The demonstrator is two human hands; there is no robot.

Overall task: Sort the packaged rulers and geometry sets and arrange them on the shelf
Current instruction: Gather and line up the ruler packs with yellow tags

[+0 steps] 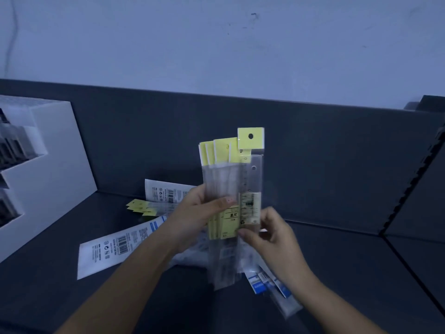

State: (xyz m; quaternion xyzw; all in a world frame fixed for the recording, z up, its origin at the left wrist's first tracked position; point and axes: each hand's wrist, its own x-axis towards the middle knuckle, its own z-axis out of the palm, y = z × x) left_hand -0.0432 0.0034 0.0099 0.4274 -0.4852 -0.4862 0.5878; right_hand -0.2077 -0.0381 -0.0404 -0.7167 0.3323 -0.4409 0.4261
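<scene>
With our left hand [202,210] clamped around the upright ruler packs [224,179] above the shelf [337,273], our right hand [269,235] pinched one more pack [250,169] alongside; we judged squaring the yellow headers first advisable.

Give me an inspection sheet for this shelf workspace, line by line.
Surface: dark shelf, partly covered with packs.
Job's things: bundle of yellow-header ruler packs held upright; more yellow-tagged packs and white barcode packs lying flat; blue-and-white packs at lower right.
Clutter: white display box at left.
Hands: left hand grips the bundle; right hand pinches the front pack.
Cables: thin dark line on the wall, possibly a cable.
Surroundings: scuffed pale wall.
</scene>
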